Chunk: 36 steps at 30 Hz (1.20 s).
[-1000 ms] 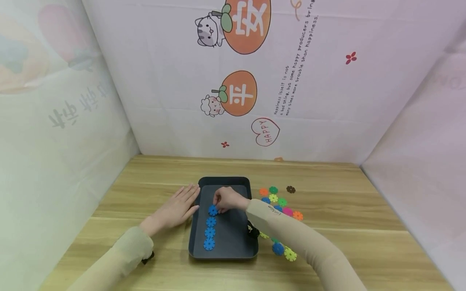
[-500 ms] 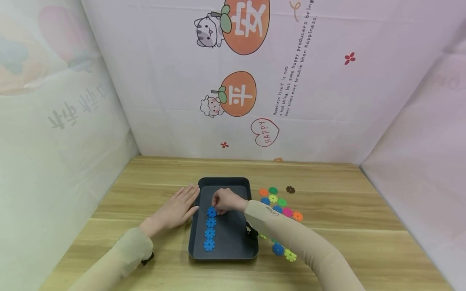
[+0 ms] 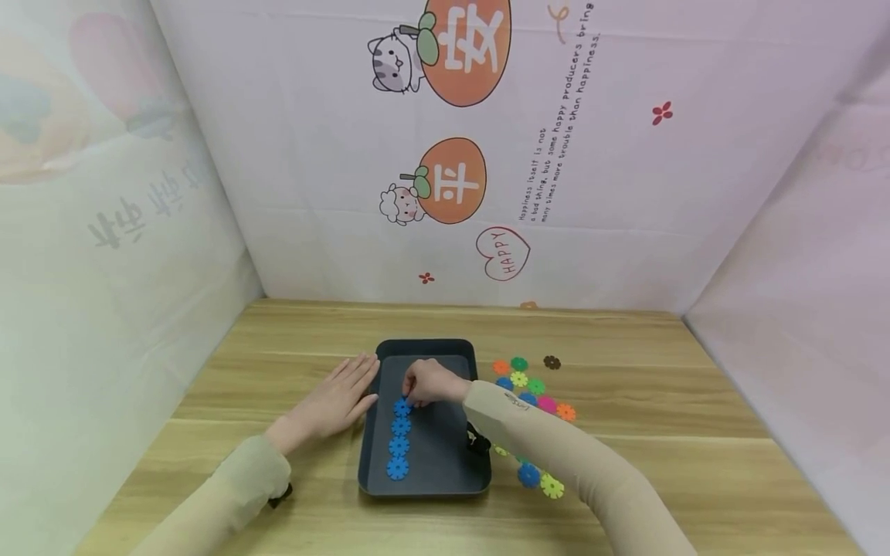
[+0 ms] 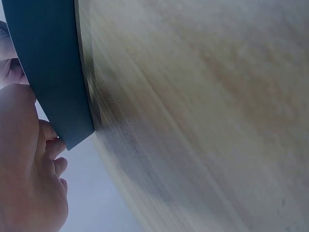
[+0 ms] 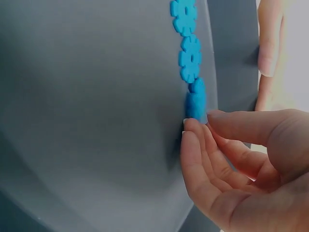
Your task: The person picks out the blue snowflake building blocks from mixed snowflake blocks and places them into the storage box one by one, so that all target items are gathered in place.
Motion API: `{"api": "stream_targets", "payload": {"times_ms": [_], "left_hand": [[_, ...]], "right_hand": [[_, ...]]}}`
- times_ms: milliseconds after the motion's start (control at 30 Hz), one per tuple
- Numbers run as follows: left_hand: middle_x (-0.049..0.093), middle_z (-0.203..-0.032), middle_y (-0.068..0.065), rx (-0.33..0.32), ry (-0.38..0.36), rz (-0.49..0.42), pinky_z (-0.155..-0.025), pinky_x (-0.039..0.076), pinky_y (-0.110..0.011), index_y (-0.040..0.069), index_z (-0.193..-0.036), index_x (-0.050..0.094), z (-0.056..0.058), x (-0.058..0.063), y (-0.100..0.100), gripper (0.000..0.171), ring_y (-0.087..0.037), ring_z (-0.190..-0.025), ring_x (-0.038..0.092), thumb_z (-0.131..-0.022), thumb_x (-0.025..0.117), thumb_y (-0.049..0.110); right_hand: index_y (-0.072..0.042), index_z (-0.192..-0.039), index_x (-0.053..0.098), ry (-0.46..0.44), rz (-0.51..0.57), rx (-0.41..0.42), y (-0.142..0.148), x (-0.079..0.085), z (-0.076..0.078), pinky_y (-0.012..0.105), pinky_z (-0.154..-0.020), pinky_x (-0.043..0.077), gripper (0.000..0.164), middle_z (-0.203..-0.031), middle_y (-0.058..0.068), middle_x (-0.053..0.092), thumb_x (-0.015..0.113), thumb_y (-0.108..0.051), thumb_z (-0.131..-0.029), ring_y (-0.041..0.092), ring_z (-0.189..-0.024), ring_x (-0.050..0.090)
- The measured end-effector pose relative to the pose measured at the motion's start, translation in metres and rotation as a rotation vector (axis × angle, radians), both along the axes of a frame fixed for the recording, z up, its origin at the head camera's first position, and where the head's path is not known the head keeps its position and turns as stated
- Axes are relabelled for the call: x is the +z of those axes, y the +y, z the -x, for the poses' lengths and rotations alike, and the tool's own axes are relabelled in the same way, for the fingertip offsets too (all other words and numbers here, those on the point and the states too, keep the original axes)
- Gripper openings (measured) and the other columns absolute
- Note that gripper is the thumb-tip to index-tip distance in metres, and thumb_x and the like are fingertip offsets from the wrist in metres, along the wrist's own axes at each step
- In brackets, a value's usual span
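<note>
In the head view, my right hand (image 3: pixel 433 382) reaches over the dark grey tray (image 3: pixel 445 459) and pinches a blue notched plastic disc (image 3: pixel 401 407) between thumb and fingertips. This disc stands at the far end of a row; three more blue notched discs (image 3: pixel 399 445) line up toward me along the tray's left side. Seen from the right wrist, the pinched disc (image 5: pixel 195 104) is tilted and touches the end of the row. Stretched flat, my left hand (image 3: pixel 335 398) rests with its fingertips at the tray's left rim; the left wrist view shows its curved fingers beside the tray wall (image 4: pixel 48 63).
Right of the tray lie several loose notched discs in mixed colours, among them an orange disc (image 3: pixel 566 411), a brown disc (image 3: pixel 552 362) and a yellow disc (image 3: pixel 552 486). My right sleeve (image 3: pixel 556 440) covers part of them. Printed cloth walls (image 3: pixel 334 255) enclose the wooden table (image 3: pixel 626 386).
My right hand has brought the pinched blue disc slightly toward me and left, closer to the row, and the disc now looks more tilted. The left hand keeps its place at the rim.
</note>
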<state>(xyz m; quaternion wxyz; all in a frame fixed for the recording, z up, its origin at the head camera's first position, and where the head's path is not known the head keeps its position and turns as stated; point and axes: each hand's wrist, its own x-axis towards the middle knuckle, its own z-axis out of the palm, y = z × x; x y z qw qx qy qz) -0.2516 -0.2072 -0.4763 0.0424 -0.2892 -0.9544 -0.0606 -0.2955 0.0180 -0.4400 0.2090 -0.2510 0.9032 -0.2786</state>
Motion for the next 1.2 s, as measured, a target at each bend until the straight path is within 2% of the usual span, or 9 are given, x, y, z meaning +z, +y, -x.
{"api": "stream_targets", "payload": {"times_ms": [267,433,567,867,1000,1200], "left_hand": [[0.028,-0.163,-0.017,0.003,-0.006,-0.016,-0.124,0.023,-0.055,0.000,-0.154,0.030,-0.001,0.000,0.001,0.062,-0.036,-0.153,0.024,-0.106,0.045,0.036],[0.027,-0.163,-0.017,0.002,-0.010,-0.022,-0.124,0.022,-0.055,0.000,-0.155,0.029,0.000,-0.002,0.001,0.063,-0.036,-0.153,0.023,-0.106,0.044,0.036],[0.025,-0.164,-0.015,-0.002,-0.006,-0.011,-0.125,0.021,-0.054,0.001,-0.156,0.028,0.002,-0.003,0.000,0.064,-0.034,-0.154,0.022,-0.106,0.042,0.039],[0.027,-0.163,-0.017,-0.006,-0.002,-0.018,-0.125,0.022,-0.053,0.001,-0.155,0.028,0.003,-0.003,0.000,0.064,-0.035,-0.153,0.022,-0.106,0.042,0.039],[0.027,-0.163,-0.017,-0.007,0.006,-0.011,-0.125,0.022,-0.053,0.000,-0.155,0.029,0.003,-0.003,0.002,0.064,-0.035,-0.153,0.023,-0.106,0.043,0.038],[0.028,-0.163,-0.017,-0.002,0.018,-0.015,-0.124,0.024,-0.054,0.000,-0.155,0.029,0.001,-0.004,0.002,0.064,-0.036,-0.152,0.024,-0.106,0.044,0.037]], "right_hand": [[-0.003,-0.093,0.072,0.018,0.031,-0.020,0.019,0.012,0.005,0.031,-0.070,0.062,0.006,-0.083,0.008,0.073,0.072,-0.003,-0.087,0.018,-0.074,0.071],[0.002,-0.098,0.070,0.005,0.085,-0.054,0.046,0.029,0.007,0.036,-0.076,0.063,0.009,-0.091,0.013,0.073,0.069,-0.001,-0.089,0.022,-0.080,0.072],[0.005,-0.101,0.066,-0.012,0.124,-0.081,0.075,0.034,0.013,0.040,-0.079,0.062,0.012,-0.095,0.017,0.072,0.066,0.000,-0.091,0.030,-0.085,0.072],[0.008,-0.103,0.063,-0.023,0.141,-0.178,0.144,0.031,0.019,0.044,-0.079,0.060,0.015,-0.093,0.018,0.068,0.063,-0.002,-0.092,0.030,-0.084,0.067],[0.009,-0.104,0.064,-0.021,0.113,-0.201,0.171,0.027,0.015,0.042,-0.074,0.057,0.017,-0.091,0.018,0.068,0.062,-0.002,-0.092,0.026,-0.076,0.062],[0.006,-0.096,0.065,-0.008,0.078,-0.242,0.205,0.019,-0.001,0.036,-0.066,0.054,0.010,-0.084,0.013,0.066,0.065,-0.002,-0.089,0.020,-0.070,0.057]]}}
